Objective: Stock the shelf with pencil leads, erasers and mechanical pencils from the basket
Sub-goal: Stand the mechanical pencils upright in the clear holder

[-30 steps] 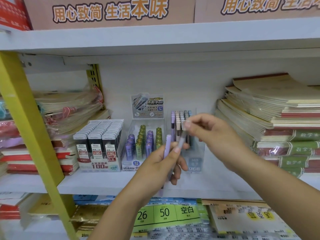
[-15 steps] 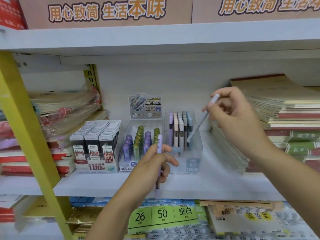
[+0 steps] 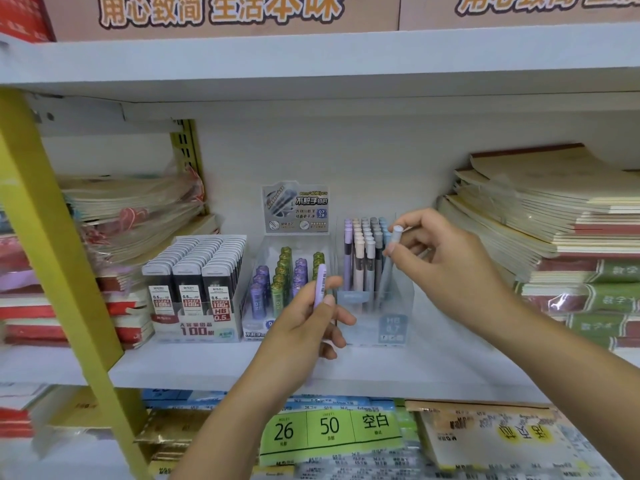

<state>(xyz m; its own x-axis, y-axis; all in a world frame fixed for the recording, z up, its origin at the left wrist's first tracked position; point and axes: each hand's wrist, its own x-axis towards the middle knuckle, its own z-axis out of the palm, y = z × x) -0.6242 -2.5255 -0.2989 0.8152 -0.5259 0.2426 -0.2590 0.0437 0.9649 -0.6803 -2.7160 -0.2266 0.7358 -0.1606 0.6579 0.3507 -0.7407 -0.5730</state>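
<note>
My right hand [image 3: 446,268] pinches a pale blue mechanical pencil [image 3: 393,251] near its top, its lower part inside the clear pencil display box [image 3: 394,327] at the right end of the pencil rows [image 3: 362,244]. My left hand [image 3: 304,327] holds a lilac mechanical pencil [image 3: 320,284] upright in front of the box of purple and green lead tubes [image 3: 287,271]. A box of black 0.5 HB lead cases [image 3: 197,268] stands to the left on the white shelf [image 3: 207,365].
Stacks of notebooks [image 3: 561,237] fill the shelf's right side, wrapped notebook packs [image 3: 135,209] the left. A yellow upright [image 3: 52,254] crosses the left foreground. Paper packs with a green 26/50 label [image 3: 329,431] lie on the shelf below.
My right hand took one pencil from my left hand, lifted it up and right, then brought it down into the clear display box. My left hand stayed in place with the lilac pencil.
</note>
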